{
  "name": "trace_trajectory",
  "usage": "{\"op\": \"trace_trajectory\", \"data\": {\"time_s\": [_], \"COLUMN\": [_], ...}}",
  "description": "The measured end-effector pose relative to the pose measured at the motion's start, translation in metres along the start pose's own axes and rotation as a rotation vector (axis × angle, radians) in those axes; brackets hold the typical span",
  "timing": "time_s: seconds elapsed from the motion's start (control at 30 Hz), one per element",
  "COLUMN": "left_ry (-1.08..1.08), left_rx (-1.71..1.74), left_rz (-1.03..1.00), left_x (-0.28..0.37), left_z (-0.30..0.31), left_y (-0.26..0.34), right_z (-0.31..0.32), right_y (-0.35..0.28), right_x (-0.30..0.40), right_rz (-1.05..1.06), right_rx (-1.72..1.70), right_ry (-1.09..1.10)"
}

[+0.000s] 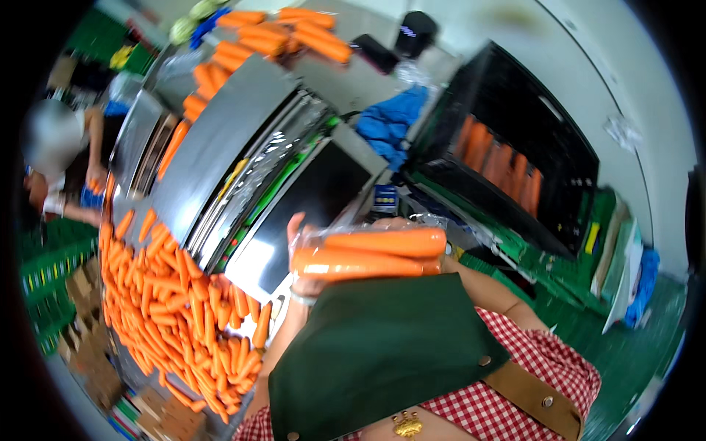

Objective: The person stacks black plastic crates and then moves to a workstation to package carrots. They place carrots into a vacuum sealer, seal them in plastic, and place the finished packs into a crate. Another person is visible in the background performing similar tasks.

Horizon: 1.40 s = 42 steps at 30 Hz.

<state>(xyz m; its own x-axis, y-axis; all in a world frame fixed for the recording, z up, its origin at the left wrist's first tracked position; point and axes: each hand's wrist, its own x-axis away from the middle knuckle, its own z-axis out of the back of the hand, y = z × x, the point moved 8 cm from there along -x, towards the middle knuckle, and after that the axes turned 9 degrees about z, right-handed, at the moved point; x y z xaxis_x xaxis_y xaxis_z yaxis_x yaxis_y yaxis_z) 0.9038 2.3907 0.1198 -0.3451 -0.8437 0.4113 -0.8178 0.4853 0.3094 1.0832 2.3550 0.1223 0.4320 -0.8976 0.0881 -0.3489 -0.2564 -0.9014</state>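
A bundle of carrots in clear plastic film (369, 259) is held up in front of my green apron. My left hand (300, 281), with a band at the wrist, grips the bundle's left end. The right hand (389, 222) is mostly hidden behind the bundle's far side, and its fingers are hard to make out. Just beyond is a film-wrapping machine (220, 138) with a metal top, rolls of film (276, 149) and a dark flat plate (322, 201). Loose carrots (182, 320) are heaped to the left.
Wrapped carrot bundles (265, 36) lie on and behind the machine. A black crate (529, 105) at the right holds more carrots, beside blue cloth or plastic (391, 121). A co-worker (94, 149) is at the far left. Cardboard boxes (88, 358) stand at the lower left.
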Motion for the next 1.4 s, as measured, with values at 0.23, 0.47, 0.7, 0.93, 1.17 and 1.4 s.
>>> {"op": "trace_trajectory", "data": {"time_s": [0.23,0.47,0.7,0.93,1.17,1.4], "left_ry": [-0.17,-0.193,-0.032,0.074,0.375,0.482], "left_rx": [-0.235,-0.361,-0.815,-0.7,-0.768,-0.726], "left_rz": [0.269,0.432,0.467,0.169,0.204,0.172], "left_x": [0.043,-0.006,-0.086,-0.136,-0.09,-0.055], "left_z": [-0.107,-0.175,-0.212,-0.19,-0.125,-0.076], "left_y": [-0.063,-0.12,-0.16,-0.111,-0.09,-0.056], "right_z": [-0.027,0.098,0.203,0.433,0.567,0.613], "right_y": [-0.094,-0.146,-0.175,-0.163,-0.089,-0.06], "right_x": [0.03,0.127,0.16,0.197,0.12,0.117], "right_rz": [-0.059,-0.028,0.228,0.213,0.077,-0.267], "right_rx": [0.298,0.137,-0.16,-0.151,-0.193,0.315], "right_ry": [-0.423,0.288,0.67,1.111,1.176,1.21]}}
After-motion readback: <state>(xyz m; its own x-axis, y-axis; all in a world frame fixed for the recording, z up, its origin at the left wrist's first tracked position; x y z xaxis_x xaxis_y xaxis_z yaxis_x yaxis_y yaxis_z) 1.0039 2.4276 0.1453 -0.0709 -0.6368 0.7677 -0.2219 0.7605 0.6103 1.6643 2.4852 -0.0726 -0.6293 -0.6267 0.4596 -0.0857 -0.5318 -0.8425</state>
